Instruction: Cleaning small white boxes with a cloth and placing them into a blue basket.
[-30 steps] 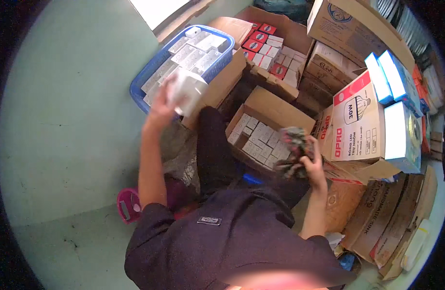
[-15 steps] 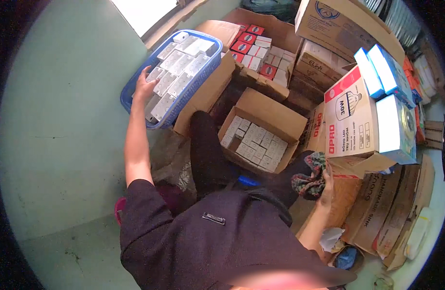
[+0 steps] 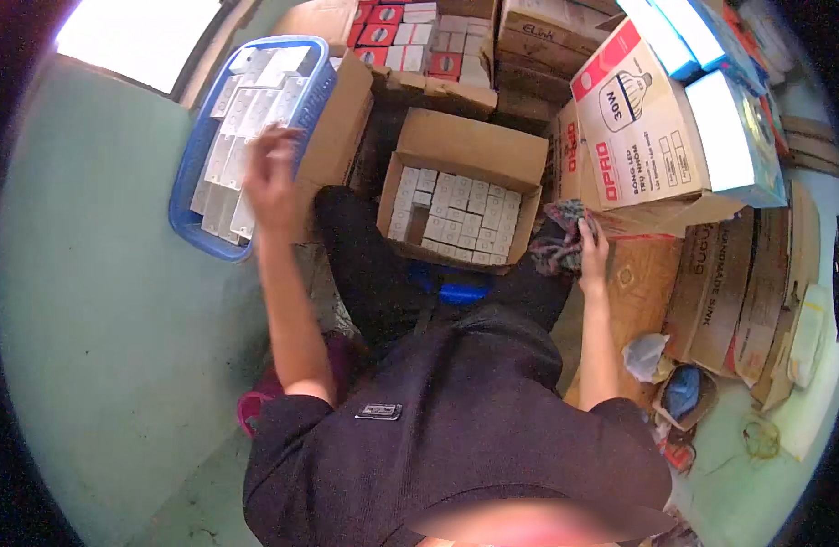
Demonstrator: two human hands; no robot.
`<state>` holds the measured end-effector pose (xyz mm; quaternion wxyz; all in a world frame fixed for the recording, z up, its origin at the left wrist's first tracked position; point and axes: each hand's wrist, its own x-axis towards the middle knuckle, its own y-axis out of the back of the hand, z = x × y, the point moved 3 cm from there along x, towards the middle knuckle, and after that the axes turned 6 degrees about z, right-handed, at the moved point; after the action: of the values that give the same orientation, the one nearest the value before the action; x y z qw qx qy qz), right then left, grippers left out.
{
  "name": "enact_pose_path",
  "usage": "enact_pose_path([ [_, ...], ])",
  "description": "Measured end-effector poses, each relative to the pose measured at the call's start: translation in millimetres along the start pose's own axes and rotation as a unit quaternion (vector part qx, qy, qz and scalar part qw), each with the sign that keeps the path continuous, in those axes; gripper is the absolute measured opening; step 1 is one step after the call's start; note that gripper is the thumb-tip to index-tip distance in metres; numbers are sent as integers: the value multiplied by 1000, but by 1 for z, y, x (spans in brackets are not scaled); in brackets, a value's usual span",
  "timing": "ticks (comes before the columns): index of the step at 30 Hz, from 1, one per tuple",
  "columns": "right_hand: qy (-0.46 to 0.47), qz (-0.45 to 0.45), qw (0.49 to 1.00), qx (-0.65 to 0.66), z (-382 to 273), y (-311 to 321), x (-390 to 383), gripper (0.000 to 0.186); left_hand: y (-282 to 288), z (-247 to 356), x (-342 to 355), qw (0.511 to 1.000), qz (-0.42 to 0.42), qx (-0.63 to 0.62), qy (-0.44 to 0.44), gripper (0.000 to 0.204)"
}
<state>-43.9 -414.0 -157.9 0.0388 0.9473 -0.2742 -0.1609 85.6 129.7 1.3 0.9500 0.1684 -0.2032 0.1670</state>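
Note:
My left hand (image 3: pixel 272 187) hovers by the right rim of a blue plastic basket (image 3: pixel 184 205) filled with white plastic electrical boxes (image 3: pixel 248 118). Motion smears its fingers, and I see nothing held in them. Out to the right, near my knee, my right hand (image 3: pixel 593 253) is closed on a crumpled, dark patterned cloth (image 3: pixel 558 248). Between my legs, an open cardboard carton (image 3: pixel 474 141) holds rows of similar white boxes (image 3: pixel 465 214). A dark gap shows in the rows at its left side.
Behind the carton stands a larger cardboard box (image 3: pixel 447 96) with red and white small boxes (image 3: pixel 378 35). A light-bulb carton (image 3: pixel 634 118) with a blue-and-white box (image 3: pixel 730 137) beside it rises at right. Flat brown cartons (image 3: pixel 725 292) lean along the right wall.
My left hand has left the basket's left part and swung toward its right rim. My right hand still holds the cloth. The view has shifted, so the basket sits farther left.

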Motion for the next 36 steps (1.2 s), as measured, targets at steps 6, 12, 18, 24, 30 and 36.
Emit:
enact_pose_path([
  [6, -21, 34, 998, -44, 41, -12, 31, 50, -183, -118, -114, 874, -424, 17, 236, 40],
  [12, -13, 89, 988, -124, 40, -13, 33, 44, -257, -338, -235, 749, -310, 56, 583, 45],
  [18, -9, 111, 974, -196, 43, -15, 39, 40, -295, -416, -296, 579, 40, -151, 800, 41],
  [24, -62, 90, 976, -187, 48, -18, 51, 40, -310, -492, -306, 485, 140, -347, 790, 33],
  [30, -45, 102, 962, -249, 37, -33, 52, 44, -321, -517, -296, 409, 199, -380, 805, 36],
  [36, -19, 117, 960, -253, 47, -17, 50, 37, -326, -449, -263, 530, 187, -273, 781, 37],
])
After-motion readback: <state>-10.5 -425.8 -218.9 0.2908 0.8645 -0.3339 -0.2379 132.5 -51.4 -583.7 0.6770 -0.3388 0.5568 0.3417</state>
